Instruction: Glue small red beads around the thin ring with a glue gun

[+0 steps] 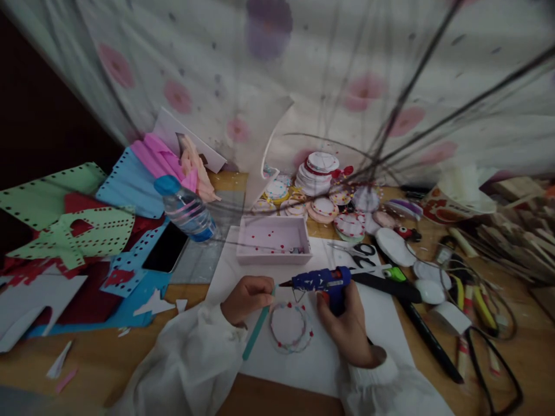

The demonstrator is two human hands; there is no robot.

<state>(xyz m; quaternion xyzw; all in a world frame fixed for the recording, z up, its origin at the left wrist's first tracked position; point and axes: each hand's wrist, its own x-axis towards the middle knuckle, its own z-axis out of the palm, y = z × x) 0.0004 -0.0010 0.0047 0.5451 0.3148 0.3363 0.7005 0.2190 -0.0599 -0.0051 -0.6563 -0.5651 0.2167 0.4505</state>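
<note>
A slim, flat teal strip (pixel 256 330) slants above a smooth white sheet (pixel 318 370) on the wood-grained worktop (pixel 99 361), its far end pinched between the thumb and curled fingers of the left hand (pixel 249 299). The right hand (pixel 347 330) grasps the handle of a blue plastic glue gun (pixel 323 280), whose body is flecked with pale marks; its dark, tapered nozzle points left, close to the strip's far end, though I cannot tell whether they touch. Both forearms, in loose white sleeves, reach in from the near side, the left angled rightward, the right angled leftward with the thumb lying along the handle.

Between the hands, towards the near side, a thin round ring (pixel 289 348) dotted with red and pastel bits lies flat on the sheet. Beyond it stands a shallow, pale pink box (pixel 274 257) with small red pieces inside. Black-handled scissors (pixel 363 249) lie right of the box; perforated green felt (pixel 104 240) is heaped far left.
</note>
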